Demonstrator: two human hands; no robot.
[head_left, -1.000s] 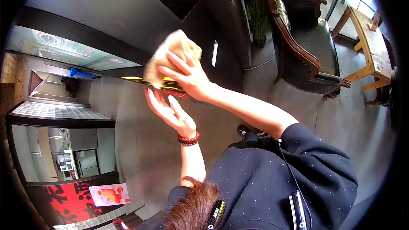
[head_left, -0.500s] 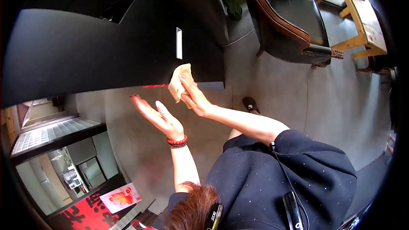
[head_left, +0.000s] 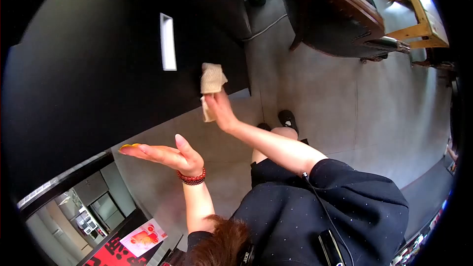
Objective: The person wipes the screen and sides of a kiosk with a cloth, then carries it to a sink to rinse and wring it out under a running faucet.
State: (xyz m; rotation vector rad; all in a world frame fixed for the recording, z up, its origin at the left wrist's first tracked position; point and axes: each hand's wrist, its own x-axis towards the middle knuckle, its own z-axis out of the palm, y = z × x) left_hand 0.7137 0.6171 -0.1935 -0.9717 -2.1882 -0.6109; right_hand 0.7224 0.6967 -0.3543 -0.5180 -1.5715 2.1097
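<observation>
Two hands show on my screen: the right hand is squeezed tight on the tan cloth, holding it up against the black wall, I think to wipe it, while the left hand lies flat, fingers spread, holding nothing.

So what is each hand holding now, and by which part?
The right hand pinches a beige cloth near its middle, one end bunched above. The left hand is open, empty.
</observation>
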